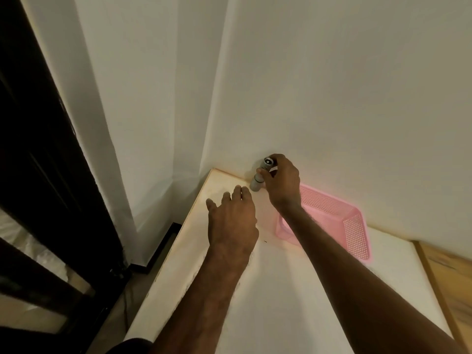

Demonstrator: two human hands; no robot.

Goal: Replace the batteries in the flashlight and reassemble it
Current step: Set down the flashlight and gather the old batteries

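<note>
Left grip (pixel 231 221) open, fingers spread, low over the pale desk (pixel 281 290). Beyond it, right grip (pixel 281 182) curled round the flashlight (pixel 256 184), which stands upright at the desk's far corner. No loose batteries or cap in view, so progress cannot be judged: either start or finish. Pink basket (pixel 352 226) tipped against the white wall (pixel 332 85); dark door frame (pixel 38 123) at left.

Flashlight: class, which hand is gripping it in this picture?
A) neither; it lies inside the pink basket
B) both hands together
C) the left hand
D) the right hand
D: the right hand has its fingers curled round the flashlight near the wall, while the left hand is spread open over the table and holds nothing.
</note>
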